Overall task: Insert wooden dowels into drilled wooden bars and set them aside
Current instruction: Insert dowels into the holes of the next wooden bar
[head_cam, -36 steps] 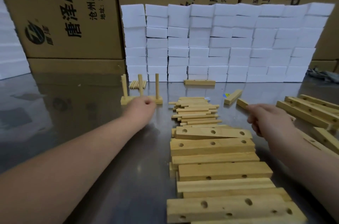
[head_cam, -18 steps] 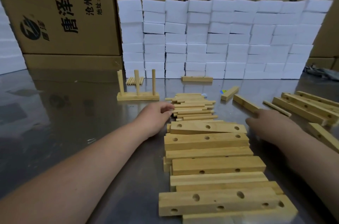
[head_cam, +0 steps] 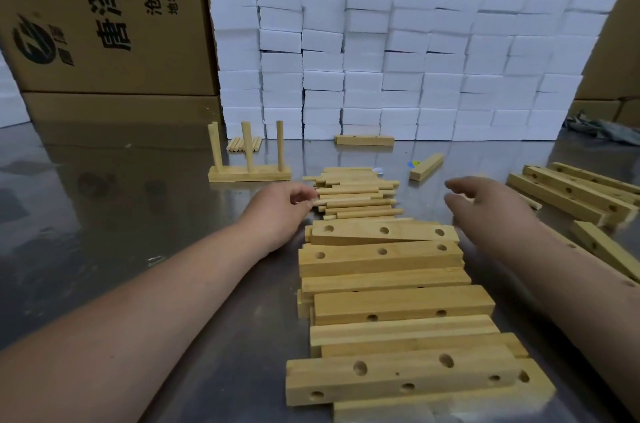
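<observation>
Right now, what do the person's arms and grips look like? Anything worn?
Both forearms are bare, with no sleeves in view up to the frame edge. The left grip and right grip have no gloves, and neither wrist has a watch or band. No rings on the fingers that show. No cables or markings.

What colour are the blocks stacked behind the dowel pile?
The stacked blocks are plain white; head view.

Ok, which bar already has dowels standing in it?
The bar far left, beyond the left hand: three dowels stand upright in it; the other bars hold none.
</observation>
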The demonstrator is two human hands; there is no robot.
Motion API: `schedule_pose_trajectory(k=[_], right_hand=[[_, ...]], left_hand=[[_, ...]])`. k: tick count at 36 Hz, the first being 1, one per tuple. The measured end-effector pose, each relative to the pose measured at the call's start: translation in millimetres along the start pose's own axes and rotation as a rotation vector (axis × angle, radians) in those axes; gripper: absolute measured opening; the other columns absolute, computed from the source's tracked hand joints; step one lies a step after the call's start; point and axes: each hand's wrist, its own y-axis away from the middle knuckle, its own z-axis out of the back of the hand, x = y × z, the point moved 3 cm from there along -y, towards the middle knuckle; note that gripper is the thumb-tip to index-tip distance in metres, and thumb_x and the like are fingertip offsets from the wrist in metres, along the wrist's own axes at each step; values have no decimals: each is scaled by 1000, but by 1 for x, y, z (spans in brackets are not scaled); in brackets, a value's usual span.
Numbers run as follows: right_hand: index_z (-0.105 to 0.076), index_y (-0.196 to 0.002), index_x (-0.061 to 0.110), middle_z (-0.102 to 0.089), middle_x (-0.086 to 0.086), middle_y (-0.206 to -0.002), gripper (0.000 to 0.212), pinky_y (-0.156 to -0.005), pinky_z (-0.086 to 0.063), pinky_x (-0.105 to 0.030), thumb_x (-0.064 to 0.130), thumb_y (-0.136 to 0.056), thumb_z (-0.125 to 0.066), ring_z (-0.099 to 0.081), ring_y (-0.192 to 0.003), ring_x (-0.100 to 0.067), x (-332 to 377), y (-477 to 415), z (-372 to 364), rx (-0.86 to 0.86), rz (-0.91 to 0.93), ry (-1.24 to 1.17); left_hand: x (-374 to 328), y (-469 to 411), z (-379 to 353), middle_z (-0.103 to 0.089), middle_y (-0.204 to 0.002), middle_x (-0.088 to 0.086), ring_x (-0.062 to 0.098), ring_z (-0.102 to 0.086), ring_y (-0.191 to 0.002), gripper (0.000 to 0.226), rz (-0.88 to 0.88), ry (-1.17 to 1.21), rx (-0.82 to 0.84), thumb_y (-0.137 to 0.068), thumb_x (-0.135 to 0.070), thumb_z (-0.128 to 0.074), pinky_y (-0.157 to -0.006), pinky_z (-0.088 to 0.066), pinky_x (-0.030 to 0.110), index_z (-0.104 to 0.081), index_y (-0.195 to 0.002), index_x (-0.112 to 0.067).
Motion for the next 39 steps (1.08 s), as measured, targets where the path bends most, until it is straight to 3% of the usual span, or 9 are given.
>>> schedule_pose_trajectory(k=[3,6,8,13,16,22,32,34,39], right_hand=[[-61,-115,37,-60,16,-115,28,-84,-40,-24,38,-91,-46,-52,-102,-3,19,15,9,31,153,-270],[-61,-106,46,-55,31,-108,31,-78,-34,-13,51,-79,-46,-48,-101,10,38,32,11,256,254,-353],[-60,-110,45,-51,33,-112,39,-81,-33,-13,55,-75,-48,-45,-102,11,42,36,7,374,284,-277],[-61,-103,46,-53,31,-106,27,-91,-36,-23,51,-78,-54,-48,-104,5,41,36,3,499,259,-168],[-62,-91,48,-57,27,-104,15,-85,-36,-19,51,-77,-58,-50,-102,6,42,35,4,513,266,-178],[-68,-77,46,-59,24,-105,20,-93,-35,-27,55,-64,-56,-49,-106,5,46,34,5,473,305,-222],[-66,-78,46,-63,23,-103,8,-90,-36,-19,39,-76,-65,-51,-103,9,50,37,7,440,377,-232],[-67,-78,42,-64,24,-94,6,-82,-38,-10,38,-74,-64,-54,-96,9,51,39,8,424,383,-241],[-59,-88,48,-60,31,-92,22,-75,-38,-1,27,-84,-64,-51,-96,15,53,41,7,410,431,-247]], left_hand=[[1,-1,0,-55,-82,-24,1,-52,-71,17,-7,-3,8,-91,-21,-56,-73,-45,28,-64,-96,-36],[1,-1,0,-56,-82,-23,2,-52,-70,22,-11,-2,12,-91,-21,-55,-73,-46,30,-59,-85,-41],[1,-1,0,-56,-82,-22,3,-52,-69,22,-7,-5,16,-92,-20,-54,-74,-47,30,-61,-89,-40],[1,0,-1,-56,-85,-21,5,-54,-74,20,9,-3,8,-92,-19,-54,-75,-48,31,-63,-98,-36],[-1,1,1,-56,-87,-19,8,-56,-87,20,13,-5,-21,-91,-18,-55,-82,-46,30,-65,-103,-31],[-1,1,2,-56,-84,-21,9,-58,-89,19,7,-3,-28,-89,-16,-59,-83,-48,32,-66,-101,-29],[1,-1,-1,-60,-86,-16,11,-58,-90,18,48,-28,-8,-88,-20,-61,-85,-47,31,-66,-102,-28],[1,-1,0,-57,-83,-18,8,-56,-84,18,42,-35,-31,-87,-20,-61,-80,-46,30,-66,-103,-28],[0,-1,1,-58,-82,-15,8,-56,-76,17,38,-19,-50,-88,-21,-60,-72,-47,28,-67,-101,-29]])
